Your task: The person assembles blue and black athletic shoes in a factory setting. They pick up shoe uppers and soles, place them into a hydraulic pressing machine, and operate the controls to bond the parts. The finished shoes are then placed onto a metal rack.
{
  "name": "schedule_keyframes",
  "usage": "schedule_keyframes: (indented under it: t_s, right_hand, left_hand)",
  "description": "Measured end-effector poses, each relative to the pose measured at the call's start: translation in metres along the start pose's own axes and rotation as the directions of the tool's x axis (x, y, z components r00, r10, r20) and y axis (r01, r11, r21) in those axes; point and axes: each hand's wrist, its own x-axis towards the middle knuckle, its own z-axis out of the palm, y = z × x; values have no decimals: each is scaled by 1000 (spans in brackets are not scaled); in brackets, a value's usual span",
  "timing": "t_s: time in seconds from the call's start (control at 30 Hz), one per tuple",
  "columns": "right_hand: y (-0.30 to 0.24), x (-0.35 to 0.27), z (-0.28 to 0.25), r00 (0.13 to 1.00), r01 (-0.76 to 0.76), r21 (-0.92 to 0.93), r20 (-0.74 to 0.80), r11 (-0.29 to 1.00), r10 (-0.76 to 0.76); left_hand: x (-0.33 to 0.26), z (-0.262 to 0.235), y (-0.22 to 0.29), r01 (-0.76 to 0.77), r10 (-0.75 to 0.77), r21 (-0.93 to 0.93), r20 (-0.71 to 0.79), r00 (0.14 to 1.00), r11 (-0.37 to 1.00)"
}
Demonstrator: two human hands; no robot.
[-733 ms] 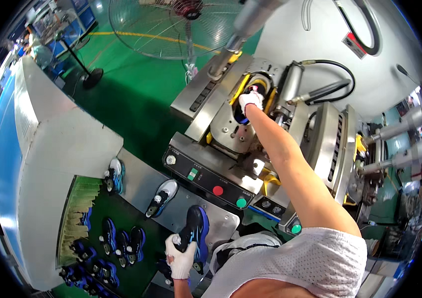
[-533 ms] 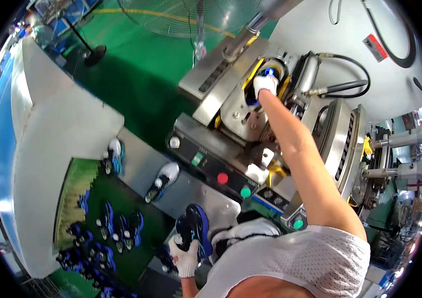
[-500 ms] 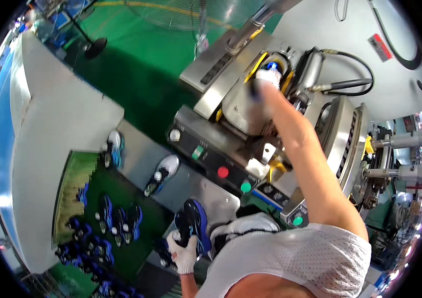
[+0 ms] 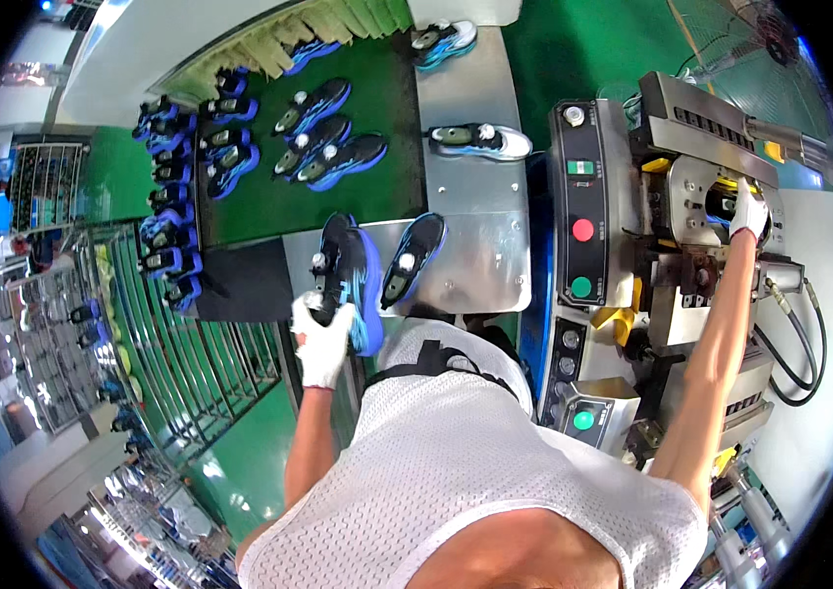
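Note:
My left hand (image 4: 323,339), in a white knit glove, is closed on a black running shoe (image 4: 338,260) with light blue trim and a purple-blue sole, held upright over the metal shelf. A purple sole beside it may belong to a second shoe; I cannot tell. Another black shoe (image 4: 415,257) lies just right of it. Far to the right, my gloved right hand (image 4: 749,212) reaches into the press machine (image 4: 691,187), its fingers against a dark shoe (image 4: 721,204) seated there. The fingertips are partly hidden.
Two white-toed shoes, one sideways (image 4: 480,140) and one farther back (image 4: 446,44), rest on the metal shelf (image 4: 480,236). More shoes cover the green conveyor (image 4: 367,108). A control panel (image 4: 583,196) with red and green buttons stands before the press. A floor fan (image 4: 740,44) is behind.
The view has swung left, toward the conveyor. The right hand remains at the press; the left still holds the shoe, raised in front of the shelf.

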Motion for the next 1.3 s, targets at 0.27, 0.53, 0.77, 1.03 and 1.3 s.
schedule_keyframes:
  t_s: [0.27, 0.53, 0.77, 1.03, 1.3]
  right_hand:
    - [-29, -356, 109, 790, 605, -360, 159, 710, -593]
    - [-19, -434, 147, 794, 593, -434, 454, 678, -403]
    - [-76, -606, 279, 596, 24, -187, 791, 982, 137]
    - [-59, -609, 305, 864, -83, -270, 461, 959, 204]
    - [-63, -593, 296, 834, -226, -145, 483, 963, 269]
  left_hand:
    - [71, -60, -53, -32, 76, 173, -251, 965, 984]
    - [170, -28, -134, -156, 168, 268, -24, 985, 951]
    - [175, 16, -167, -325, 317, 142, 78, 945, 935]
    - [172, 83, -90, -422, 377, 72, 329, 866, 904]
    - [282, -10, -101, -223, 263, -151, 347, 900, 963]
